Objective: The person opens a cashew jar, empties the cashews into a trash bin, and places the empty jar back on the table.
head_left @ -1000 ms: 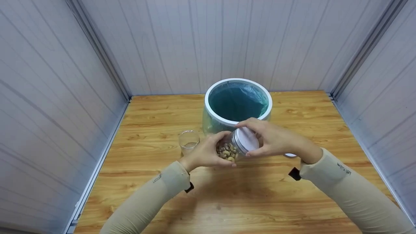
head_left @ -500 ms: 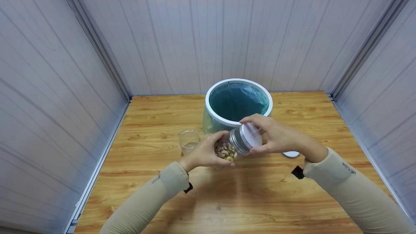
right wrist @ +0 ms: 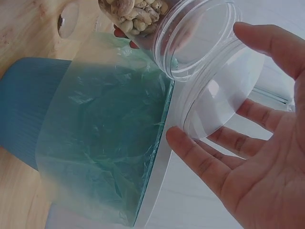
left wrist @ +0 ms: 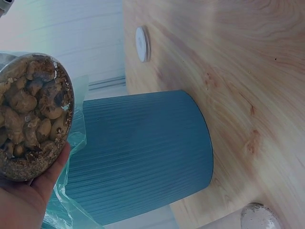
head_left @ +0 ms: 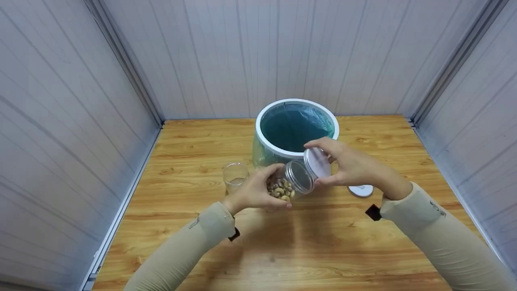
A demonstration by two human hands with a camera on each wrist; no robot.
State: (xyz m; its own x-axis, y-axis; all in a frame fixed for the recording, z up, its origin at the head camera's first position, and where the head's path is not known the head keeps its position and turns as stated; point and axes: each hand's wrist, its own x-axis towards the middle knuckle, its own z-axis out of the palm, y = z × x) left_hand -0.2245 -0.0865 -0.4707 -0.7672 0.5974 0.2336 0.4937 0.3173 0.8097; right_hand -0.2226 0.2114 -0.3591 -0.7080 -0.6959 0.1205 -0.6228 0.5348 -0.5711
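My left hand [head_left: 254, 190] holds a clear plastic jar [head_left: 300, 178], its fingers curled round the body. The jar is tilted, with its open mouth facing right, and whole cashew nuts [head_left: 280, 189] lie inside it. My right hand [head_left: 350, 166] grips a white round lid [head_left: 318, 162] by its rim, just off the jar's mouth. In the right wrist view the lid [right wrist: 224, 90] stands at an angle to the jar's threaded neck [right wrist: 190, 43]. The jar's bottom [left wrist: 35, 114], packed with nuts, faces the left wrist camera.
Behind the hands stands a blue ribbed bin [left wrist: 143, 148] with a white rim [head_left: 260, 137] and a green plastic liner [right wrist: 109, 129]. A clear glass cup [head_left: 235, 173] is left of the left hand. Another white lid [head_left: 361, 191] lies on the wooden table [head_left: 274, 258] beside the right wrist.
The lid has come off the jar's mouth, drawn up and to the right by my right hand. My left hand and the jar have barely moved.
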